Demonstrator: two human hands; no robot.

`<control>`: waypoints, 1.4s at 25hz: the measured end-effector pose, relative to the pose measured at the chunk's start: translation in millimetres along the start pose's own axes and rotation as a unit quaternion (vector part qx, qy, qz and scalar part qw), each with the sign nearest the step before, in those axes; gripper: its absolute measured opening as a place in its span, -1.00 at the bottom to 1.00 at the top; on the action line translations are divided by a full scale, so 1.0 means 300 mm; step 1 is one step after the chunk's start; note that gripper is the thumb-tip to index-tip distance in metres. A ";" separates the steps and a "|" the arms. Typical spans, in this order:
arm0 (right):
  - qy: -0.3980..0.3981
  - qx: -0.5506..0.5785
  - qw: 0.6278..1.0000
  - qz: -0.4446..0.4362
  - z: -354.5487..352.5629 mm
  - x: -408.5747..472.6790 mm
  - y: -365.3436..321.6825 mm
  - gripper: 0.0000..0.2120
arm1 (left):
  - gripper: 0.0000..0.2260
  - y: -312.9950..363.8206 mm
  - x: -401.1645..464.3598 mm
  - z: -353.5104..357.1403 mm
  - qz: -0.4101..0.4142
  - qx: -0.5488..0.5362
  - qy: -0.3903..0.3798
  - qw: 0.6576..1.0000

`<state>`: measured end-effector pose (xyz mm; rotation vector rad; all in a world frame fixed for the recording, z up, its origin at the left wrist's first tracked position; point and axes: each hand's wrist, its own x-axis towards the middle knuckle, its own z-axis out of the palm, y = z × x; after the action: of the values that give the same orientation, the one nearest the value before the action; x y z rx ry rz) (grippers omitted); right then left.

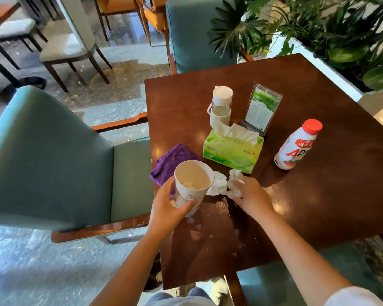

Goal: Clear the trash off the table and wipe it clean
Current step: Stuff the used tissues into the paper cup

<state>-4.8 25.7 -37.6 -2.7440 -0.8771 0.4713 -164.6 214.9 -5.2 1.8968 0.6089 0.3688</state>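
Observation:
My left hand grips a white paper cup near the left edge of the dark wooden table; a bit of crumpled tissue lies inside the cup. My right hand closes on a crumpled white tissue just right of the cup. A second crumpled tissue lies between the cup and that hand. Behind the cup sits a folded purple cloth. Small wet drops dot the table in front of me.
A green tissue box, a white lidded bottle, a menu stand and a red-capped drink bottle stand on the table. Teal armchairs flank the left and far sides. Plants in a white planter line the right.

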 end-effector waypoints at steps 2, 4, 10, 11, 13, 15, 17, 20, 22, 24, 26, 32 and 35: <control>-0.002 -0.005 1.000 0.018 0.052 0.018 0.010 -0.66 | -0.34 -0.011 -0.004 -0.018 -0.004 0.014 0.002 1.000; 0.020 0.013 0.998 0.051 0.077 0.033 0.023 -0.68 | -0.34 -0.019 -0.009 -0.036 -0.004 0.022 0.007 1.000; 0.130 0.151 0.972 0.125 0.039 0.029 0.060 -0.82 | -0.36 -0.020 -0.019 -0.042 0.009 0.027 0.004 1.000; 0.173 0.217 0.951 0.140 -0.004 0.019 0.045 -0.85 | -0.36 -0.020 -0.018 -0.041 0.013 0.028 0.000 1.000; 0.258 0.331 0.900 0.119 -0.107 -0.011 -0.013 -0.89 | -0.37 -0.018 -0.015 -0.033 0.020 0.028 -0.007 0.999; 0.305 0.367 0.878 0.019 -0.205 -0.054 -0.119 -0.91 | -0.38 -0.005 -0.013 -0.020 0.032 0.020 -0.009 0.999; 0.301 0.329 0.889 -0.100 -0.259 -0.098 -0.241 -0.87 | -0.39 0.013 -0.012 -0.004 0.043 0.010 -0.014 0.999; 0.205 0.245 0.928 -0.191 -0.268 -0.139 -0.350 -0.85 | -0.40 0.034 -0.008 0.016 0.060 -0.013 -0.021 0.998; 0.166 0.186 0.943 -0.222 -0.254 -0.158 -0.352 -0.80 | -0.43 0.044 -0.004 0.014 0.070 -0.019 -0.024 0.997; 0.169 0.119 0.949 -0.240 -0.230 -0.172 -0.340 -0.67 | -0.46 0.049 -0.001 0.001 0.074 -0.017 -0.025 0.997; 0.197 0.091 0.948 -0.234 -0.214 -0.181 -0.340 -0.61 | -0.46 0.049 -0.005 -0.011 0.074 -0.018 -0.021 0.997; 0.131 0.104 0.944 -0.284 -0.195 -0.187 -0.369 -0.55 | -0.48 0.054 -0.025 -0.032 0.085 -0.015 -0.015 0.996; 0.184 0.227 0.925 -0.244 -0.172 -0.169 -0.359 -0.57 | -0.44 0.034 -0.026 -0.042 0.081 -0.007 -0.013 0.997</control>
<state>-81.2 75.6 54.6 -2.0039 -1.1270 0.0440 -175.1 217.0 9.4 1.9401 0.4352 0.4499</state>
